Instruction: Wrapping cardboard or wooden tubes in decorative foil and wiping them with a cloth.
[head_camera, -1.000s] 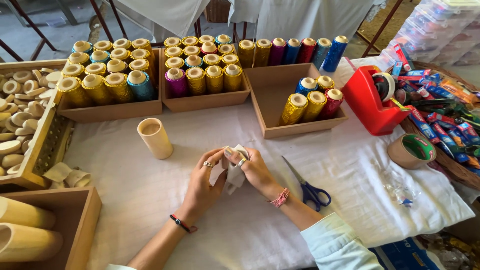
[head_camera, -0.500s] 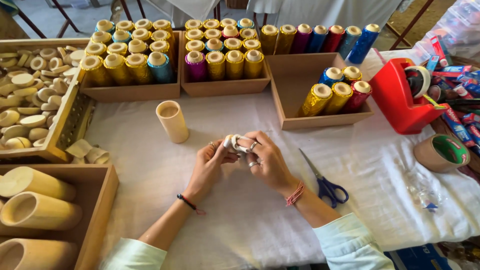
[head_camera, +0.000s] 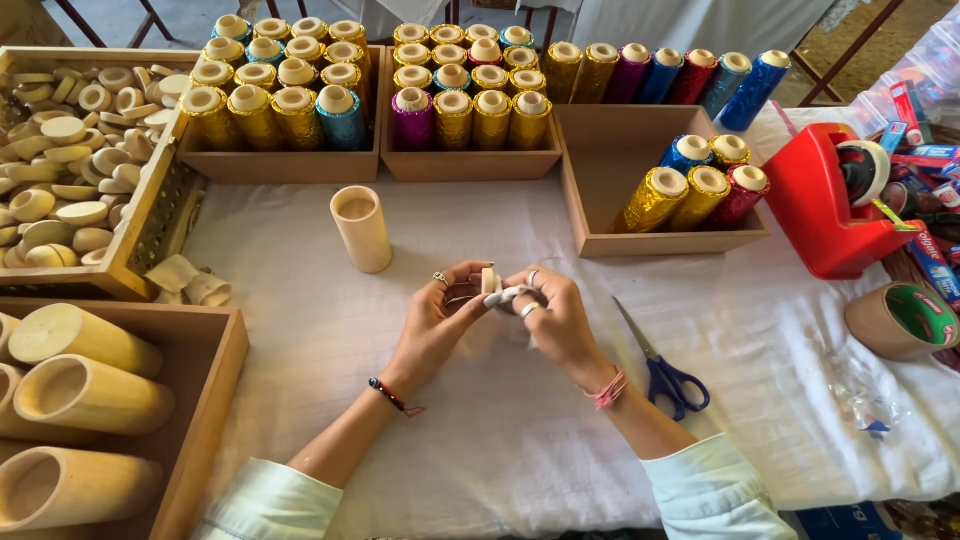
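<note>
Flat red-and-blue packets (head_camera: 925, 215) are lying stacked at the far right edge of the table, just behind the red tape dispenser (head_camera: 825, 205), some showing white panels. A dark blue carton (head_camera: 835, 520) is peeking in at the bottom edge, right of the pale sleeve. No signs or screens are showing.

Matt wood trays (head_camera: 470, 165), glossy foil tubes (head_camera: 652, 200), white cloth table cover (head_camera: 480, 430), plastic tape dispenser (head_camera: 815, 215).
</note>
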